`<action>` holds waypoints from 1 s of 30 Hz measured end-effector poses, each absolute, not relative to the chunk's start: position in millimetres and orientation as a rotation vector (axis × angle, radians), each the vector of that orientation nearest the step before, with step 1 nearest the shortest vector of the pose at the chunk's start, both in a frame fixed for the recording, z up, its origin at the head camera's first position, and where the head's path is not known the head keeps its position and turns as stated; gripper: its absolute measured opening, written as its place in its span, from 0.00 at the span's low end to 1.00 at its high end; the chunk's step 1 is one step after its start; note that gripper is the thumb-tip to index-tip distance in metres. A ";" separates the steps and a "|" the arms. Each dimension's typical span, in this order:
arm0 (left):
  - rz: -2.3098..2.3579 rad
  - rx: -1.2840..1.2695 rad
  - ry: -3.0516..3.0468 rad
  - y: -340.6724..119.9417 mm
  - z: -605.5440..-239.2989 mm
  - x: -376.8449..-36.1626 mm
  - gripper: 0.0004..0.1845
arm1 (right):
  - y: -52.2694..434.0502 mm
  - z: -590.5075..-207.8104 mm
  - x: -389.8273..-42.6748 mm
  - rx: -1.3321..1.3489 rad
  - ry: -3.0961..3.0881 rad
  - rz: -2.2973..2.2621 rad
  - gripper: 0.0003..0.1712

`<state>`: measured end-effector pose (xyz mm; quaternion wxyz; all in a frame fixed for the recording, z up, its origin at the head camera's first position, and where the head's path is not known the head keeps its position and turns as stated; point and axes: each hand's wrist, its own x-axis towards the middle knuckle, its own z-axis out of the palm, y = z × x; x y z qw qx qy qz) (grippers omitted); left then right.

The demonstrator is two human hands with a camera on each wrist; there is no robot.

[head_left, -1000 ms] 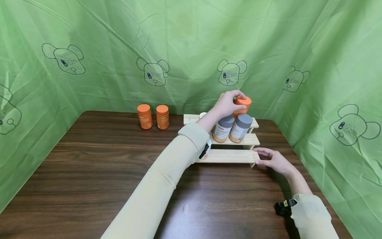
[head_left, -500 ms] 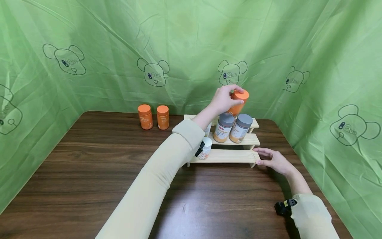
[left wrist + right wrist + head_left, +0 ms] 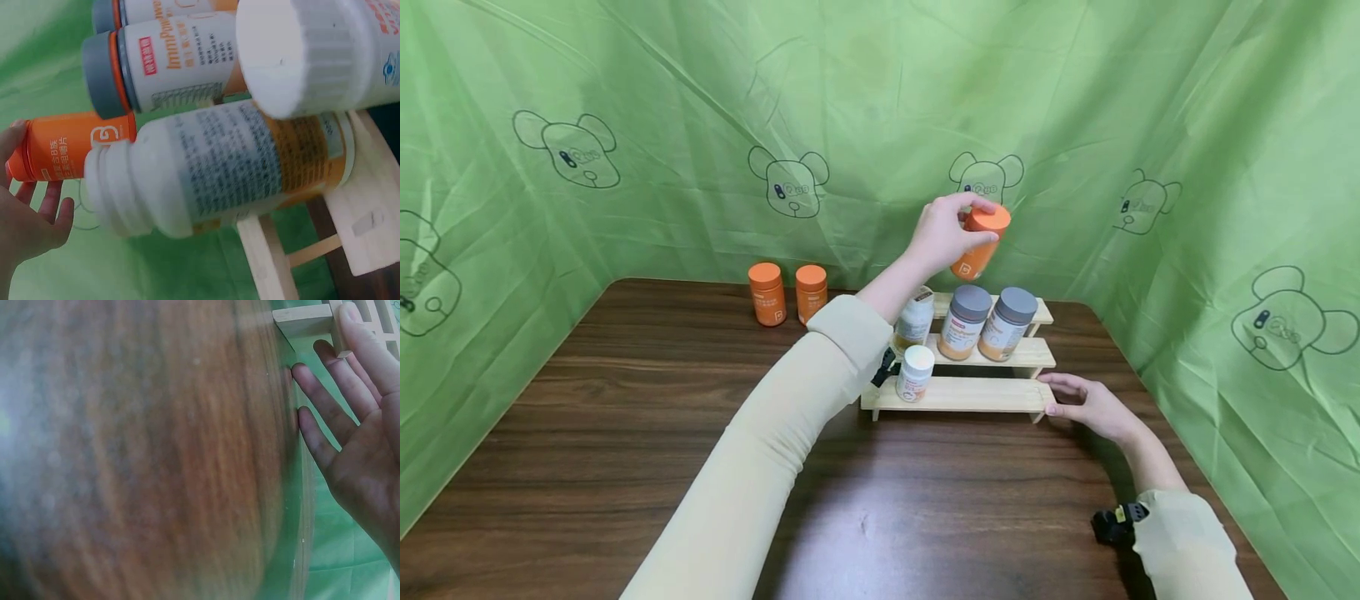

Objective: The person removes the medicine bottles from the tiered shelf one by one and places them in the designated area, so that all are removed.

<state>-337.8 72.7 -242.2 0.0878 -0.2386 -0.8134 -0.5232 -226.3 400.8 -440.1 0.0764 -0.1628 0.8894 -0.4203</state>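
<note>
The left hand [image 3: 942, 236] has its grip clamped on an orange bottle [image 3: 979, 243], fingers curled round its cap end, holding it tilted in the air above the top step of a small wooden rack [image 3: 970, 396]. Below the grip, two grey-capped bottles [image 3: 985, 323] stand side by side on the middle step, a pale bottle [image 3: 914, 319] to their left, and a white-capped bottle [image 3: 914, 372] on the lowest step. The right hand [image 3: 1088, 403] lies flat, fingers straight, against the rack's right end, touching it. Well off to the left of the grip, two more orange bottles [image 3: 788, 293] stand on the table [image 3: 625, 433]. The step in hand looks like carrying the bottle clear of the rack; the next move calls for a steady hold and clearance over the grey caps.
</note>
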 end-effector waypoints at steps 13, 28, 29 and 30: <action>-1.615 -0.603 -2.347 43.7 -228.6 -333.2 0.20 | 402.6 -436.1 -224.6 -0.452 2.640 -1.270 0.30; -1.599 -0.574 -2.307 3.8 -220.7 -326.1 0.20 | 405.4 -439.0 -223.0 -0.459 2.655 -1.259 0.30; -1.597 -0.570 -2.302 0.8 -220.4 -325.2 0.20 | 405.1 -438.6 -222.8 -0.454 2.653 -1.259 0.30; -1.598 -0.567 -2.297 -2.1 -220.1 -324.1 0.20 | 404.8 -438.2 -222.5 -0.455 2.652 -1.257 0.30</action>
